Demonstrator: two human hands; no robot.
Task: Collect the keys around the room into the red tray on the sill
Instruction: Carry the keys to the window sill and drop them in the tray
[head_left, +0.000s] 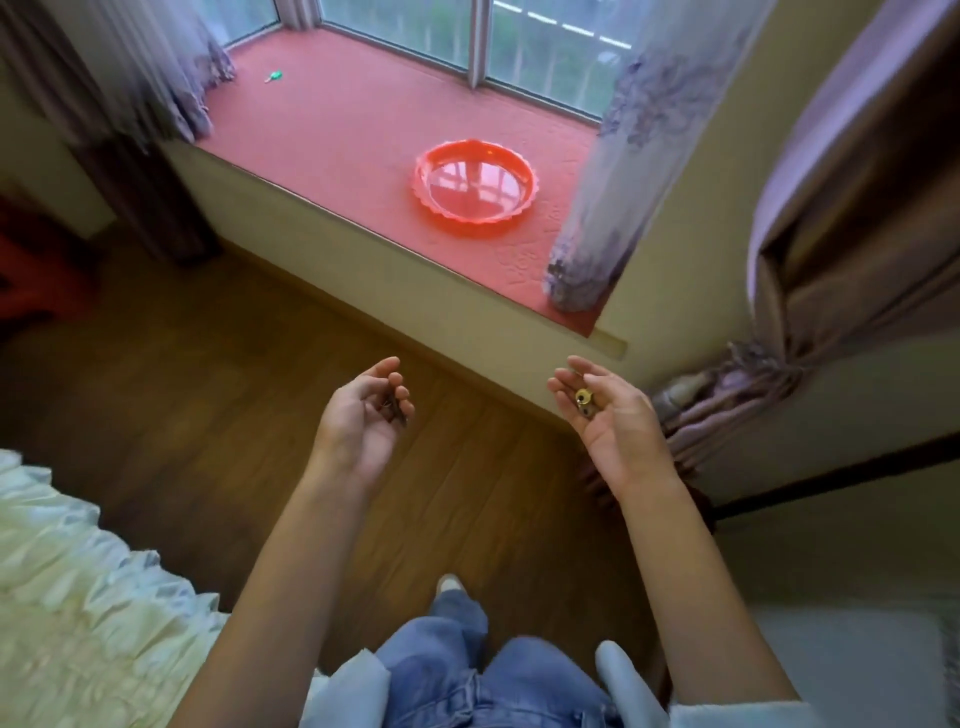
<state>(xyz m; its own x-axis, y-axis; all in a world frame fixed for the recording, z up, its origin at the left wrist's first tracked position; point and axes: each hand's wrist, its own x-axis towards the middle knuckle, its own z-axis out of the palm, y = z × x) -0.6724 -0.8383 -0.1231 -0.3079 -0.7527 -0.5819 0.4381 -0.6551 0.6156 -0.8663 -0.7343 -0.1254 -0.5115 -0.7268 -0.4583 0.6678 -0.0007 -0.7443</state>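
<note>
The red tray, round with a scalloped rim, sits on the red window sill and looks empty. My left hand is palm up over the wood floor, fingers loosely curled round a dark key. My right hand is also palm up, and a brass-coloured key with a round head is held between its thumb and fingers. Both hands hover short of the sill, below the tray. A small green-headed key lies at the far left of the sill near the curtain.
Purple sheer curtains hang at both ends of the sill, the right one draping beside the tray. A heavier curtain hangs at the right wall. A pale quilted bed fills the lower left. My jeans and one shoe are below.
</note>
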